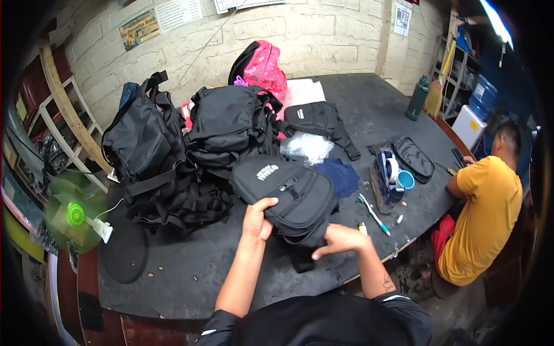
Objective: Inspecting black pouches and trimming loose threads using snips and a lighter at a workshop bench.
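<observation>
A black sling bag (294,199) with a zippered front pocket, a small buckle strap and white lettering is held tilted above the table. My left hand (259,219) grips its left edge, thumb on top and the other fingers hidden underneath. At the bag's lower right end, my right hand (344,239) curls its fingers against the black webbing, with the thumb sticking out to the left. What those fingers pinch is partly hidden. Beyond the bag lie a clear plastic wrap (309,148) and a dark blue cloth (339,176).
Black backpacks (222,118) and loose straps (173,199) are heaped at the left, near a spinning green fan (75,214). Two other black bags, a tool caddy (385,179), a toothbrush (375,216) and a dark bottle (418,99) are on the table (231,288). A person in yellow (482,213) sits at the right.
</observation>
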`<state>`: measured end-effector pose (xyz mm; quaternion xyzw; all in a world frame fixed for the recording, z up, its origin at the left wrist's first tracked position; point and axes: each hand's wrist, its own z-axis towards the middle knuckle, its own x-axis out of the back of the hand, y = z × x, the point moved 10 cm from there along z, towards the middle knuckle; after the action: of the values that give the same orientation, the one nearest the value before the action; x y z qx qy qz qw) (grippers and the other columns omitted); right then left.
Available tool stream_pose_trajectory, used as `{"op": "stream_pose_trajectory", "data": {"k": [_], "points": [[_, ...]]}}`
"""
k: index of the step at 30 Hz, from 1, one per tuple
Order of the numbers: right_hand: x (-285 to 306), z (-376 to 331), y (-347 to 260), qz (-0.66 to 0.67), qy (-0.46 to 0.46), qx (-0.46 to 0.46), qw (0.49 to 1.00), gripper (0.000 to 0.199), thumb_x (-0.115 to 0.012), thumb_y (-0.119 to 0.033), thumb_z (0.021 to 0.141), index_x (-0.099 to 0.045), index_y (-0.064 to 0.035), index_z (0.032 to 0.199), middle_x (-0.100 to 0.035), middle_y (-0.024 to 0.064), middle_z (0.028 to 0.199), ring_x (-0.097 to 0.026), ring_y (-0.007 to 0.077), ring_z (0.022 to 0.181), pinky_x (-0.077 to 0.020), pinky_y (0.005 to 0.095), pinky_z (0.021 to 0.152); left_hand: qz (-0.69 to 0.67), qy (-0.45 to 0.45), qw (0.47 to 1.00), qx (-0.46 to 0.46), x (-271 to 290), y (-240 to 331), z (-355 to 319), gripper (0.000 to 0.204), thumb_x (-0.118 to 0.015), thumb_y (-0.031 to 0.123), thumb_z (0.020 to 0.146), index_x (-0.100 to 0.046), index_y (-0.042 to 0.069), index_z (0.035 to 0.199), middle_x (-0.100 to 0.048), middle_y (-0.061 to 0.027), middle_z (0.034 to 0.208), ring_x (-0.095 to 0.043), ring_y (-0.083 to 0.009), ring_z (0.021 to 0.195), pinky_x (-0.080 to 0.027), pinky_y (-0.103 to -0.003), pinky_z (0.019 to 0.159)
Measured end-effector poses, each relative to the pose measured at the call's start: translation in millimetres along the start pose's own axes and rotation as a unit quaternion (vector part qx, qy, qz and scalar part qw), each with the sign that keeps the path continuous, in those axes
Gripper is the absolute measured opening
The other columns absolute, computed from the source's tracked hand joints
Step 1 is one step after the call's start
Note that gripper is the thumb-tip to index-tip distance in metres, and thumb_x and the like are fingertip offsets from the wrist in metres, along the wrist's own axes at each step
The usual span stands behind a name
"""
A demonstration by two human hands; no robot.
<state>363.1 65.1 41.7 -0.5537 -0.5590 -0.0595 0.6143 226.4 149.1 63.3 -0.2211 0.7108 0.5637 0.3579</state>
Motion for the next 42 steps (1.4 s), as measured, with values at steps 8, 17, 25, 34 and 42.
{"op": "stream_pose_trajectory", "data": {"k": [8, 17, 25, 34, 42], "points": [[106, -62, -55, 0.176, 0.545, 0.092, 0.815, 0.012, -0.066, -0.008, 0.08, -0.062, -0.0003, 0.088, -0.054, 0.0025, 0.072, -0.05, 0.0087, 0.063, -0.0423, 0.0227, 0.059, -0.024, -0.071, 0.993, -0.087, -14, 21, -42, 0.062, -0.046, -0.008, 0.057, -0.049, -0.007, 0.119, -0.058, -0.0146, 0.113, -0.057, -0.0285, 0.104, -0.048, -0.039, 0.091], [82, -17, -93, 0.091, 0.572, 0.103, 0.809, 0.02, -0.074, -0.011, 0.071, -0.059, -0.0024, 0.081, -0.051, 0.0064, 0.071, -0.052, 0.0195, 0.058, -0.0433, 0.0307, 0.052, 0.016, -0.151, 0.985, -0.083, -23, 6, -68, 0.061, -0.049, -0.003, 0.059, -0.048, -0.005, 0.12, -0.056, -0.0137, 0.115, -0.055, -0.0252, 0.107, -0.044, -0.033, 0.094], [53, -7, -139, -0.045, 0.479, 0.217, 0.849, 0.016, -0.071, -0.015, 0.066, -0.058, -0.0089, 0.074, -0.049, 0.005, 0.08, -0.047, 0.0233, 0.076, -0.0326, 0.0355, 0.07, -0.054, -0.085, 0.993, -0.067, 24, -16, -51, 0.018, -0.051, 0.011, 0.082, -0.063, -0.001, 0.077, -0.064, -0.0092, 0.079, -0.062, -0.0187, 0.075, -0.049, -0.03, 0.075], [133, -40, -59, -0.057, 0.642, 0.019, 0.764, 0.017, -0.072, -0.016, 0.067, -0.058, -0.0059, 0.069, -0.049, 0.0069, 0.084, -0.049, 0.0263, 0.084, -0.0356, 0.0373, 0.072, -0.109, -0.083, 0.991, 0.006, 5, -6, -61, 0.046, -0.046, 0.009, 0.08, -0.045, -0.011, 0.121, -0.054, -0.0222, 0.122, -0.054, -0.0338, 0.112, -0.041, -0.044, 0.1], [71, -40, -102, -0.151, 0.508, -0.018, 0.848, 0.061, -0.075, -0.049, 0.062, -0.058, -0.0022, 0.098, -0.046, 0.0118, 0.102, -0.04, 0.0303, 0.098, -0.0329, 0.0429, 0.085, -0.165, -0.113, 0.978, -0.061, 4, 12, -62, 0.074, -0.046, 0.017, 0.056, -0.042, -0.009, 0.126, -0.049, -0.025, 0.126, -0.049, -0.0411, 0.114, -0.037, -0.048, 0.103]]}}
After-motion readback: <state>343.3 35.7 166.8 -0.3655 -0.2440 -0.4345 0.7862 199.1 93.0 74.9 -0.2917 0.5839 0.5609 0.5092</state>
